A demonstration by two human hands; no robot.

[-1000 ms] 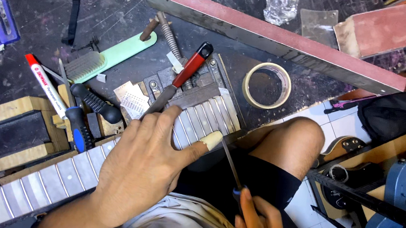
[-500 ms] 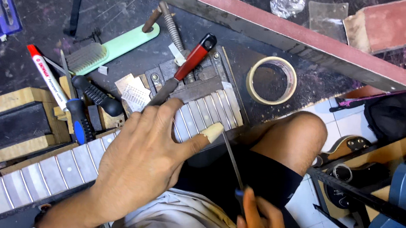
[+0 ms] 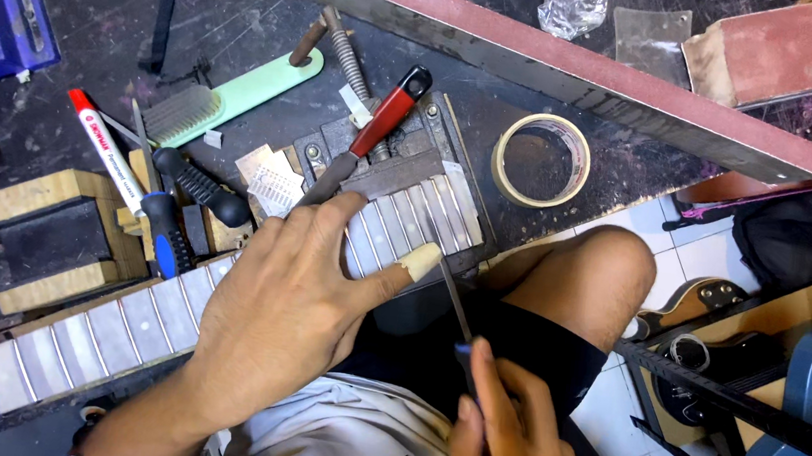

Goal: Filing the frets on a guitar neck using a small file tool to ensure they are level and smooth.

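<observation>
My left hand lies flat on a guitar fretboard, fingers spread, its thumb wrapped in pale tape and pressed near the fretboard's end. My right hand grips the blue handle of a thin metal file. The file's tip touches the fretboard edge beside the taped thumb. The neck runs from lower left up to the centre, silver frets across it. My bare knee sits just right of the file.
On the dark bench lie a red-handled tool, a roll of tape, a green-handled wire brush, a marker and black-handled tools. A long red-topped sanding beam crosses the top. Wooden blocks stand left; guitar parts lie right.
The view has shifted slightly. My right hand has slid the file a little along the fretboard edge; my left hand stays pressed on the frets.
</observation>
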